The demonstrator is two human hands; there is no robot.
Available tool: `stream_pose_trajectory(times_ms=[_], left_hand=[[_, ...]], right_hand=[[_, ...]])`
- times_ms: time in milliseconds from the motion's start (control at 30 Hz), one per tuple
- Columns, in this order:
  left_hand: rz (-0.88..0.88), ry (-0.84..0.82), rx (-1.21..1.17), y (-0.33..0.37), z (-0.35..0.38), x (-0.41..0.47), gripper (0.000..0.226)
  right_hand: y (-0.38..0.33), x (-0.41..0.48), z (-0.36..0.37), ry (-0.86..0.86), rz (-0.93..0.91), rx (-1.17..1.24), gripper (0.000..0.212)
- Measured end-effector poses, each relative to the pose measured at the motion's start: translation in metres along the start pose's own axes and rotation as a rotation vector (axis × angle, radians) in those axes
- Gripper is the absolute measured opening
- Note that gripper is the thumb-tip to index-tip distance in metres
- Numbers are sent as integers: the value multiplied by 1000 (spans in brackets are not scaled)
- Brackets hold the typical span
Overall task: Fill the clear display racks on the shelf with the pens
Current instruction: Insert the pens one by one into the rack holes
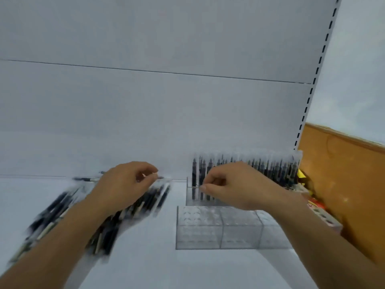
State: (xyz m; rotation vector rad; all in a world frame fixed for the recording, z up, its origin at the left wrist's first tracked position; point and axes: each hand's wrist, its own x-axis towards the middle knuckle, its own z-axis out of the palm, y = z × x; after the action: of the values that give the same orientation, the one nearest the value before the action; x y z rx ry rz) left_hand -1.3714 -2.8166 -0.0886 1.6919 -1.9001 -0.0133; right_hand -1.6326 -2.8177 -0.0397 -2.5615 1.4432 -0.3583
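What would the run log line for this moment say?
left hand: pinching a pen over loose pen pile | right hand: fingertips at back rack, partly filled | front clear rack: empty

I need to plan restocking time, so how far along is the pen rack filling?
Done: the back rack holds a row of pens. In hand: the right hand pinches at that rack, the left hand over the loose pile. Left: the front rack looks empty.
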Motion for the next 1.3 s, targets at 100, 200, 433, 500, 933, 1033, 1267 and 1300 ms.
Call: stream_pose_trajectory(times_ms=[100,200,433,500,933,1033,1267,1300], left_hand=[[-97,-86,35,-18,3,-5,10],[-141,-167,90,-22,12,-3,21],[-89,-153,295,-8,29,-2,28],[-83,-162,327,-6,30,-1,30],[-79,-166,497,11,38,1,35],[-69,-179,537,14,38,1,20],[-9,-191,610,12,44,2,21],[-22,-188,593,11,43,2,19]], right_hand=[[-33,30,17,-45,-65,-78,29],[-55,58,34,-93,-85,-187,28],[-66,101,67,-231,-36,-368,18],[-65,104,74,-261,-35,-384,14],[-66,99,79,-319,-40,-225,21],[-64,98,77,-300,-1,-108,20],[-65,94,77,-324,2,-92,21],[-66,93,77,-327,6,-95,19]])
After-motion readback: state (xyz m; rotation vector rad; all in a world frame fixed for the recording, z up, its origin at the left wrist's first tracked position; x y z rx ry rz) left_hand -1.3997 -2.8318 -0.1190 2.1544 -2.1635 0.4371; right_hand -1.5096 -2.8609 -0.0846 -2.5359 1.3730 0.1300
